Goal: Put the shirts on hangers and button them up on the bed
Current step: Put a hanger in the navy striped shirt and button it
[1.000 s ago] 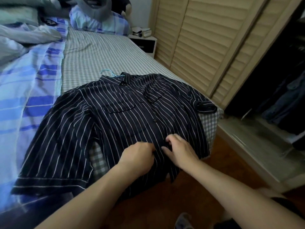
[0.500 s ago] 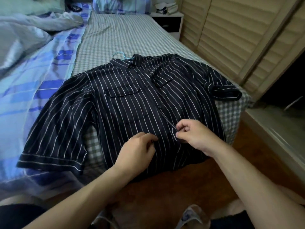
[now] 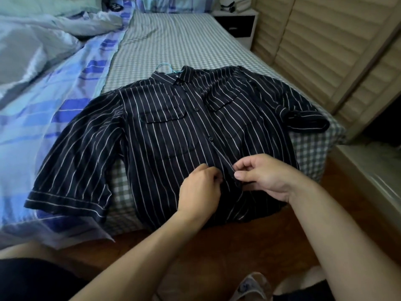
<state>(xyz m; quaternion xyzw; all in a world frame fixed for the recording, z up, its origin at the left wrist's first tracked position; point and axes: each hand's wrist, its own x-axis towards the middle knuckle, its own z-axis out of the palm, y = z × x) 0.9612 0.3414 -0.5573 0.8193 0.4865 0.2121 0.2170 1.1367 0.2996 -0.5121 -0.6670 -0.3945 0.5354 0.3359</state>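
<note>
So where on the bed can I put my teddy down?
Best spot: the bare checked sheet beyond the shirt collar, between the rumpled blanket and the nightstand. The near end is crowded: the shirt spreads almost edge to edge, and both hands work at its buttons.

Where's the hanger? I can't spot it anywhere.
Head view: the light-blue hanger hook pokes out above the striped shirt collar, upper centre, on the checked bed.

**Both hands at the shirt's front placket**

A dark striped shirt [image 3: 169, 135] lies face up on the checked bed [image 3: 173, 44], a light blue hanger [image 3: 164, 67] hook poking from its collar. The left hand [image 3: 200, 187] and right hand [image 3: 265, 177] pinch the placket low down; 2 buttons above look fastened
</note>
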